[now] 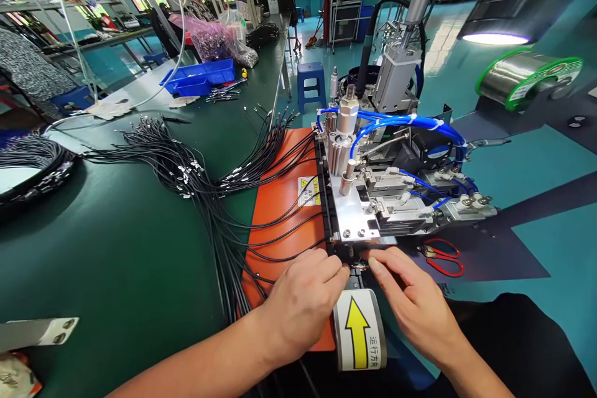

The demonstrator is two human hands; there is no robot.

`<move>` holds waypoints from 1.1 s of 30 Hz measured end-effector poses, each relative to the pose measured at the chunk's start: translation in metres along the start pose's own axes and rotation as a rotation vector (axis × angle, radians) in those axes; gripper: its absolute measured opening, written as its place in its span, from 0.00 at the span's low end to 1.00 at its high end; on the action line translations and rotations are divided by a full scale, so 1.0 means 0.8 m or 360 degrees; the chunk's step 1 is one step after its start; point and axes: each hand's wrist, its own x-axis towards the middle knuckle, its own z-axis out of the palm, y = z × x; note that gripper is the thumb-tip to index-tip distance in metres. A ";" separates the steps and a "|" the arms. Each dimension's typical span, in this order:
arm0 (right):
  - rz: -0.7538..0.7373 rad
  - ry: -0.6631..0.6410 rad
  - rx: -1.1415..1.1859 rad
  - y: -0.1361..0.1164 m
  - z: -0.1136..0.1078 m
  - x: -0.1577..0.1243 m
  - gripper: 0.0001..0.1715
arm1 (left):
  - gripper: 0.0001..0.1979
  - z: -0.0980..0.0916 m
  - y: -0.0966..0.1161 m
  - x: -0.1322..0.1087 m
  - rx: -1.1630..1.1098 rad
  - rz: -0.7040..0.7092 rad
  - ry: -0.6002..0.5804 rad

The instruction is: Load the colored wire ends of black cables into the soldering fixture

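Note:
My left hand (305, 298) lies on the orange mat (280, 205), its fingers curled and pinched at the near end of the black fixture rail (326, 199), on what looks like a black cable end. My right hand (415, 301) meets it from the right, forefinger and thumb pinched on a small wire tip at the same spot (358, 267). A metal machine (373, 199) with blue air hoses stands just behind both hands. A grey strip with a yellow arrow label (358, 331) runs between my wrists.
A large bundle of black cables (196, 180) fans over the green bench to the rail. Red-handled cutters (443, 256) lie right of the machine. A solder spool (527, 78) sits at the far right. Blue trays (200, 78) and a seated person (196, 0) are farther back.

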 end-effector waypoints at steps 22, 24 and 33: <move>0.0060 0.0178 -0.0080 0.005 0.022 0.001 0.15 | 0.11 0.001 0.001 0.002 0.0148 0.0073 0.0095; 0.0139 0.0161 -0.0049 0.005 0.021 0.001 0.16 | 0.11 0.001 0.001 0.002 0.0155 0.0068 0.0088; 0.0499 0.0078 0.0154 -0.006 0.012 0.001 0.25 | 0.10 0.000 -0.001 0.001 0.0130 0.0058 0.0069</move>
